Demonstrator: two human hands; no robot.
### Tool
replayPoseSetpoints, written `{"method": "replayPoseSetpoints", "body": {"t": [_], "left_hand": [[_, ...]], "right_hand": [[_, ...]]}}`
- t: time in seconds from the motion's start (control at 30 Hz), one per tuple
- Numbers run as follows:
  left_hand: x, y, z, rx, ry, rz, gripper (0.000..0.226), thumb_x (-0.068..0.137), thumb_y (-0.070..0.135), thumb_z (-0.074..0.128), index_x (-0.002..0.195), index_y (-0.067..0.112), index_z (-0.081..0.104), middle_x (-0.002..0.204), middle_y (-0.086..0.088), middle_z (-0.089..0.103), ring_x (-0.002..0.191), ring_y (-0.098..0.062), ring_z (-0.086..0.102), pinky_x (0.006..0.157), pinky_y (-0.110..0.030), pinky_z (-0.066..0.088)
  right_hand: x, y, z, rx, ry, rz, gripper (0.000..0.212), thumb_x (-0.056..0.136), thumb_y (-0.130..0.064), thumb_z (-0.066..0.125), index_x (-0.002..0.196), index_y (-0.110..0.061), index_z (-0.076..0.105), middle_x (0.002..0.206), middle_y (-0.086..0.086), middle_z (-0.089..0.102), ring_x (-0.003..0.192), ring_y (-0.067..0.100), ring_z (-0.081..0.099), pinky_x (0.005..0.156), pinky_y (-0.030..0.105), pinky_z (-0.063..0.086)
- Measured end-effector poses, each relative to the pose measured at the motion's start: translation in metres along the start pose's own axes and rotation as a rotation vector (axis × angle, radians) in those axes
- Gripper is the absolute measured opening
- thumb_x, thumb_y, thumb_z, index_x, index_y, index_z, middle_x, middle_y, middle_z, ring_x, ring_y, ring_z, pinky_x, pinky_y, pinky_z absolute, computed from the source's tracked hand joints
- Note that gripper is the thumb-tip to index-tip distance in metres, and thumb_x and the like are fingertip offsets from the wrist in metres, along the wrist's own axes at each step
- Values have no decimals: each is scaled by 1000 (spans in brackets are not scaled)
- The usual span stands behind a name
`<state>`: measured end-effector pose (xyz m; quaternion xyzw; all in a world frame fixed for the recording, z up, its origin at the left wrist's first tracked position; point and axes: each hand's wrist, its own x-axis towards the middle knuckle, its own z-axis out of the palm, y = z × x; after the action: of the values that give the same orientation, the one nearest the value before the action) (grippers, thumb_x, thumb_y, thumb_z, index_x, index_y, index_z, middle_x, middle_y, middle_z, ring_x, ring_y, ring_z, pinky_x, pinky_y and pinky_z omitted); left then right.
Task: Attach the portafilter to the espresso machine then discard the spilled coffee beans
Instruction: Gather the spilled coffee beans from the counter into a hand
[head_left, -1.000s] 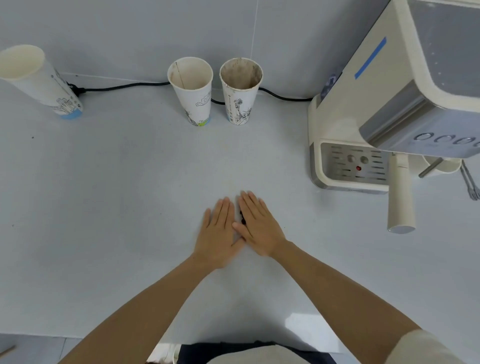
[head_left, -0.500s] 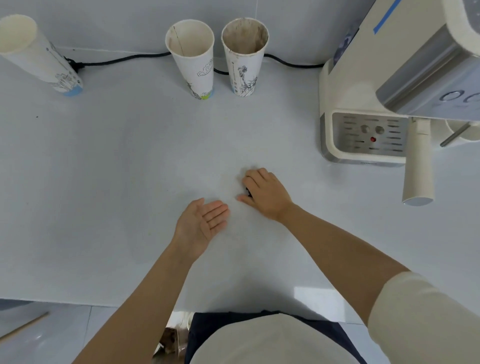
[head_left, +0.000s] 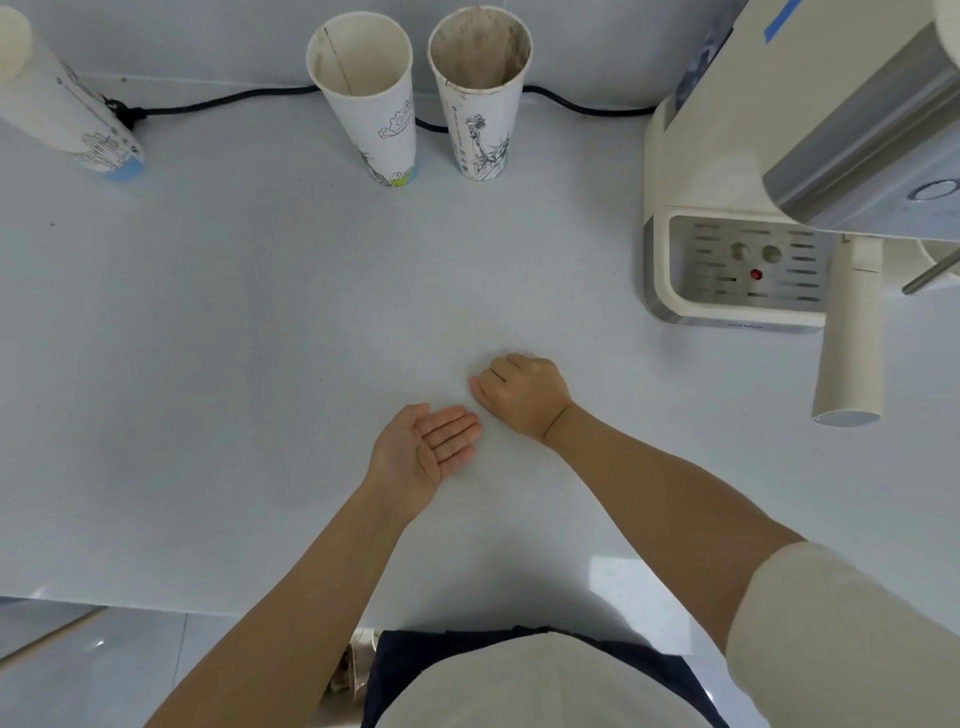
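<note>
Already the espresso machine (head_left: 727, 171) at the right edge of the frame carries the portafilter (head_left: 849, 332), its long pale handle pointing toward the lower right. On the counter (head_left: 208, 364) near centre frame, the right hand (head_left: 522, 397) is curled into a fist; no coffee beans show, so whether they are inside I cannot tell. Just below-left, almost touching, the left hand (head_left: 421, 457) lies palm-up, fingers flat and empty, probably ready to receive them.

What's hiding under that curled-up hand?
Nothing shows. The right hand is curled knuckles-up on the white counter, covering whatever lies beneath. The left hand waits beside it, palm up and empty.
</note>
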<state>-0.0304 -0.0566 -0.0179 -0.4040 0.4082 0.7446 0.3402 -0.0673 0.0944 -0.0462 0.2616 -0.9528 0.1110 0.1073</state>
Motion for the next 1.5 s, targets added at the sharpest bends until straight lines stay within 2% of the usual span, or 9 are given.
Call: {"method": "replayPoseSetpoints", "body": {"t": [0.47, 0.67, 0.8, 1.0, 1.07, 1.13, 1.2, 1.4, 1.5], "left_hand": [[-1, -6, 9, -49, -50, -73, 47, 96, 29, 27, 97, -6, 59, 97, -19, 65, 94, -29, 61, 82, -37, 48], [-8, -11, 23, -80, -294, -51, 44, 97, 19, 16, 85, 10, 56, 67, -1, 74, 67, -12, 72, 58, -24, 59], [-12, -21, 23, -207, -288, -100, 38, 94, 17, 18, 82, 10, 54, 61, -1, 70, 57, -11, 69, 55, -20, 57], [-23, -36, 26, -260, -280, -137, 43, 94, 20, 25, 121, -3, 48, 86, -20, 71, 78, -18, 62, 61, -26, 57], [-19, -38, 25, -173, -234, -40, 33, 90, 0, 35, 102, -23, 55, 61, -23, 62, 58, -10, 60, 50, -17, 49], [-14, -38, 24, -93, -191, 40, 42, 90, -8, 32, 62, -4, 63, 33, -17, 52, 35, -3, 55, 37, -12, 43], [-14, -37, 20, -46, -207, 12, 49, 97, 3, 17, 65, 9, 54, 36, -5, 59, 38, -2, 58, 40, -13, 47], [-19, -30, 8, -107, -242, -81, 57, 95, 20, 32, 66, -3, 75, 71, -15, 75, 63, -23, 73, 55, -31, 61], [-19, -25, 0, -152, -237, -75, 59, 96, 20, 29, 67, -4, 75, 74, -17, 75, 67, -24, 73, 57, -32, 61]], "right_hand": [[3, -12, -16, 109, 93, 165, 49, 49, -9, 87, 28, -9, 43, 24, 2, 41, 19, 17, 37, 26, 11, 29], [-2, -49, -33, 355, 212, 113, 44, 79, -15, 58, 37, -6, 53, 32, 5, 51, 27, 20, 46, 28, 18, 38], [-11, -57, -45, 371, 202, 85, 44, 79, -14, 53, 37, -5, 50, 32, 6, 48, 28, 22, 43, 29, 16, 36], [-23, -70, -58, 366, 192, 58, 35, 61, -2, 76, 37, -3, 51, 34, 8, 48, 29, 21, 43, 33, 16, 31], [-26, -72, -59, 386, 208, 64, 37, 73, -6, 61, 38, -3, 50, 34, 8, 48, 29, 21, 42, 30, 18, 33], [-29, -72, -60, 418, 188, 80, 36, 75, -6, 52, 39, -2, 50, 34, 9, 48, 30, 22, 42, 29, 21, 36], [-30, -70, -62, 445, 164, 116, 34, 75, -7, 50, 42, 1, 52, 36, 11, 50, 32, 24, 43, 29, 25, 38], [-26, -16, -70, 344, 91, 291, 13, 75, -2, 57, 77, 8, 65, 69, 22, 66, 61, 31, 64, 54, 33, 55], [-28, 17, -57, 213, -179, 414, 34, 81, -8, 60, 111, 7, 55, 109, 24, 59, 97, 35, 57, 80, 42, 51]]}}
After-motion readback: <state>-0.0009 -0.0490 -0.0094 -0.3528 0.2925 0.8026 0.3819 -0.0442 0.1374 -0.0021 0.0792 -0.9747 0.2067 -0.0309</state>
